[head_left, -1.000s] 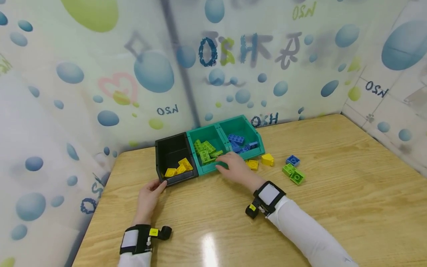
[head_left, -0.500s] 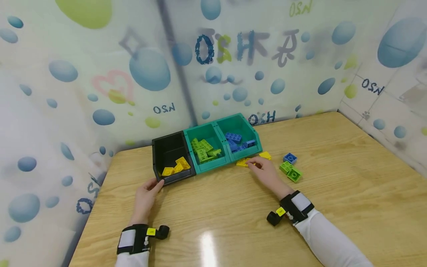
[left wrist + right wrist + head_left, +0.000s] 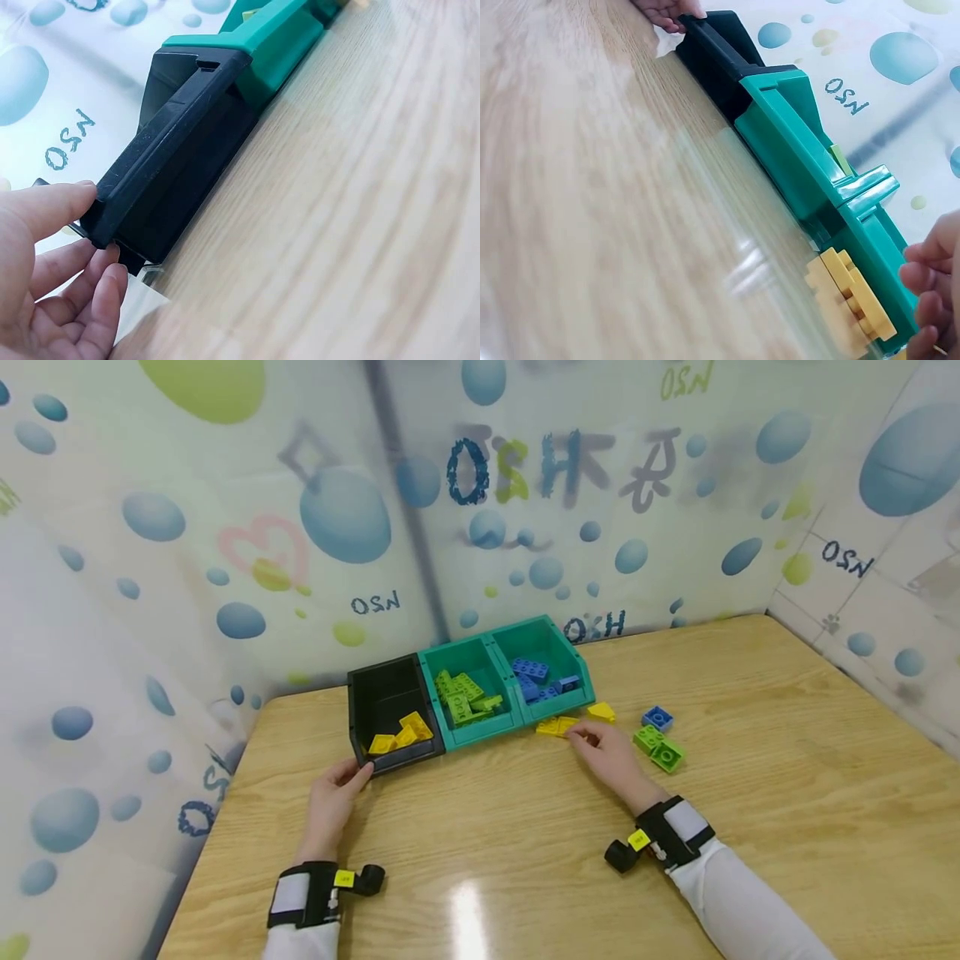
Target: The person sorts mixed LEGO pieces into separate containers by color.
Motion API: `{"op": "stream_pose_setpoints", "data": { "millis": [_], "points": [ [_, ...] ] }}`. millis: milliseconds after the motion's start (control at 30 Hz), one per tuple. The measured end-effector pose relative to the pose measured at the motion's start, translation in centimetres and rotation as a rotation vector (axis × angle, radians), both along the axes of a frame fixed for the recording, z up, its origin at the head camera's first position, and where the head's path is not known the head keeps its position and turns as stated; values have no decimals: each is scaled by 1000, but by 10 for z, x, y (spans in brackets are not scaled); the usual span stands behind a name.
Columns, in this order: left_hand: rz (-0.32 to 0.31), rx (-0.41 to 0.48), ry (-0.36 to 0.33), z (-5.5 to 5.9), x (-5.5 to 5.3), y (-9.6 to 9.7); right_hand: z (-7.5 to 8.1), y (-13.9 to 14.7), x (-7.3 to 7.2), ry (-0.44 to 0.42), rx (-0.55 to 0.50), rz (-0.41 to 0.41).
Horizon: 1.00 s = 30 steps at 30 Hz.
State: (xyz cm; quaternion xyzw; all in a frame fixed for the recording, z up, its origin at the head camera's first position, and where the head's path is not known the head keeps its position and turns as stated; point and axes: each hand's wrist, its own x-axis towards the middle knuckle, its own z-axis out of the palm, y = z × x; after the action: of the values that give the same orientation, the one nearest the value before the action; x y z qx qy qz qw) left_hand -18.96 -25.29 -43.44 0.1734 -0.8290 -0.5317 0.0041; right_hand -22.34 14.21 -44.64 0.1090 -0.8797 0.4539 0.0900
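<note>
My left hand grips the front left corner of a black bin, thumb on the rim and fingers below. Several yellow bricks lie in that bin. My right hand is low over the table with loosely bent fingers, fingertips right at the end of a yellow toy brick in front of the teal bins. In the right wrist view its fingers show beside the studded yellow brick, with nothing visible between them. Another yellow brick lies just behind that hand.
Joined to the black bin, a teal bin holds several green bricks; another teal bin holds several blue bricks. Right of my right hand lie a blue brick and green bricks. A patterned wall sheet stands behind.
My right hand has moved right, from the front edge of the teal bin with green bricks to the yellow brick on the table. My left hand keeps its grip on the black bin.
</note>
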Motion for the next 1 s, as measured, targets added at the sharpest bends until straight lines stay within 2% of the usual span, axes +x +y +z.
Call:
{"op": "stream_pose_setpoints", "data": {
  "millis": [100, 233, 367, 567, 767, 833, 900, 1000],
  "points": [
    [-1, -1, 12, 0, -1, 0, 0, 1, 0, 81, 17, -42],
    [-6, -3, 16, 0, -2, 1, 1, 2, -2, 255, 26, -104],
    [-4, -2, 12, 1, -1, 1, 2, 3, -4, 336, 14, -165],
    [1, -2, 5, 0, 0, 1, 3, 3, -5, 273, 32, -216],
    [0, -12, 19, -1, -1, 0, 2, 6, -8, 80, 122, -223],
    [0, -15, 21, -2, -1, 0, 2, 6, -8, 40, 145, -222],
    [0, -15, 17, -2, -1, -1, 1, 6, -8, 26, 157, -223],
    [-3, -14, 11, -1, 0, -1, -1, 5, -8, 49, 159, -227]
  ]
}}
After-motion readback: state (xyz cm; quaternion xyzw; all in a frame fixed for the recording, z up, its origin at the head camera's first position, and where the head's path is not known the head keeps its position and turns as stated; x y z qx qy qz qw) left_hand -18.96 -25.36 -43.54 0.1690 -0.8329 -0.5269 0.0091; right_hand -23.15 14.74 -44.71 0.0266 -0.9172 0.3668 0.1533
